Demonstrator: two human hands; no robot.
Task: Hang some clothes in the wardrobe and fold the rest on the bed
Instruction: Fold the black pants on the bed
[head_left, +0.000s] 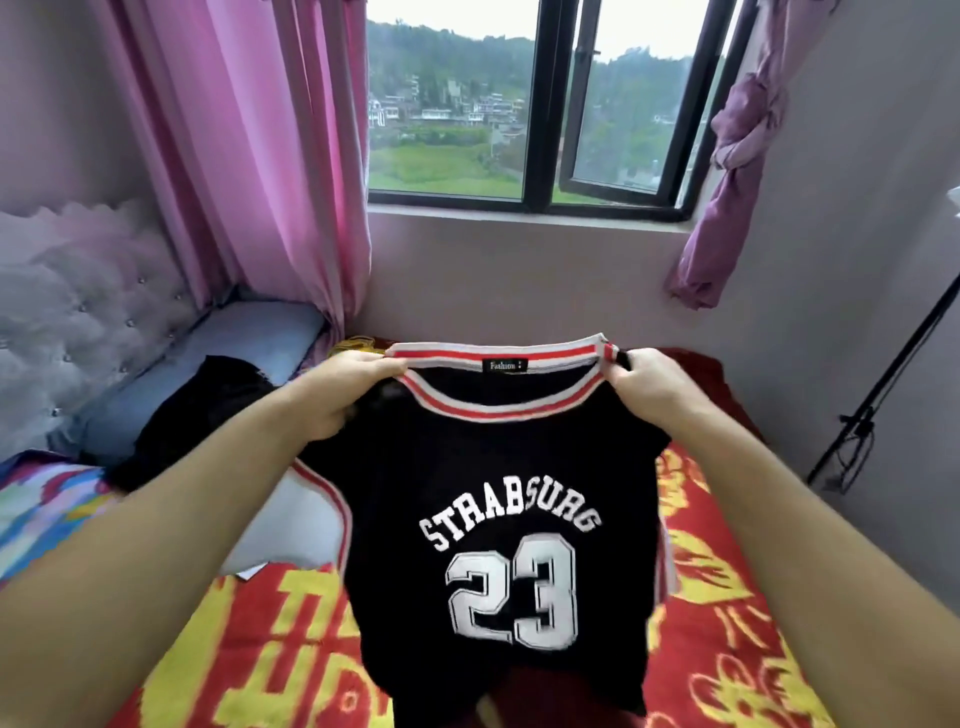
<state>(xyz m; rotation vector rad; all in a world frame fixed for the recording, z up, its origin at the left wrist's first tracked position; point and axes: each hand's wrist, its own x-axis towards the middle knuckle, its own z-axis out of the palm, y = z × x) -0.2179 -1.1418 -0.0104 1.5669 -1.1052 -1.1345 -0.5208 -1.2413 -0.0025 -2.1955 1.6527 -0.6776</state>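
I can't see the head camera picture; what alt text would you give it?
Two bare hands, left hand and right hand, hold up a black jersey by its red-and-white collar, printed STRABSURG 23, over a red and yellow bedspread. Behind are pink curtains and a window.

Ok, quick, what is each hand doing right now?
Left hand: grips the black jersey at its striped collar.
Right hand: pinches the same collar at its other end.
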